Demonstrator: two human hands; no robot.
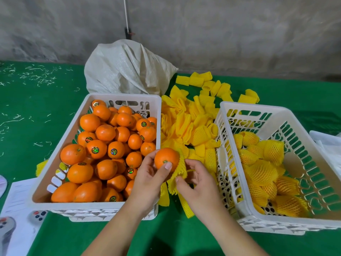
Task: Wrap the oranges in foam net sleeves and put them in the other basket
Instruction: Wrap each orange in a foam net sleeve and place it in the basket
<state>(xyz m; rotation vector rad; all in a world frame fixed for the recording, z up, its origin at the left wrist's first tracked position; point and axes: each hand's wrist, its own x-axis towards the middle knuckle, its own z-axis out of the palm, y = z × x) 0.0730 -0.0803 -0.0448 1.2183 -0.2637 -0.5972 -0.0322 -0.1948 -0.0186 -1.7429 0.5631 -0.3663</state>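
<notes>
Orange [166,158]: round, glossy, small green stem button facing the camera.
Left hand [149,174]: fingers curled round the orange, thumb by the stem.
Foam net sleeve [178,174]: yellow mesh, touching the orange's right side.
Right hand [196,183]: pinches the sleeve's lower edge, between both baskets.

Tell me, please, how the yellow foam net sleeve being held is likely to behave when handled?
The foam net sleeve probably handles floppy: it droops from the right hand. Its open mesh suggests lightness and stretch over the orange.

Even soft light | sharp centre | wide-angle bowing at edges | faint shadows
</notes>
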